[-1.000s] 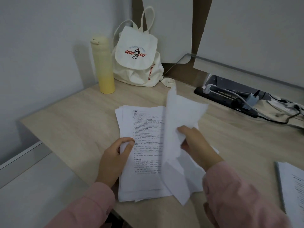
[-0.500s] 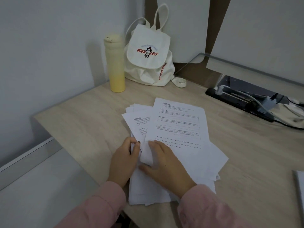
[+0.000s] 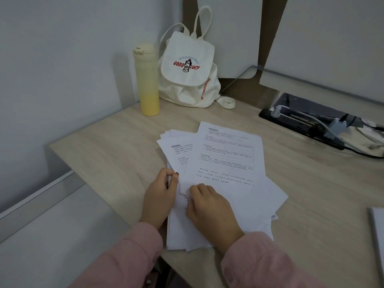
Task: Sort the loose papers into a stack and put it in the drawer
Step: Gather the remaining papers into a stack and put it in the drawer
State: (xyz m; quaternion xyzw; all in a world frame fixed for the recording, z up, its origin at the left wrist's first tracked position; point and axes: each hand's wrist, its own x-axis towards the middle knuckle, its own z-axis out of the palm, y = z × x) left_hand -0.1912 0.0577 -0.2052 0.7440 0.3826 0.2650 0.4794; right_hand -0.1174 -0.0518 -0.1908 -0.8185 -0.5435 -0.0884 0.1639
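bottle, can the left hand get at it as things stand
Probably yes: bare desk lies between the left hand and the bottle, though it pinches the papers.

One wide-angle view looks from the person's head forward and down at the bench. It is so near that the pink sleeves fill the bottom edge, and the left hand and right hand, both on the papers, sit low in the middle. Beyond the hands it reaches the wall corner with a bottle and bag, and far right of the right hand a power strip.
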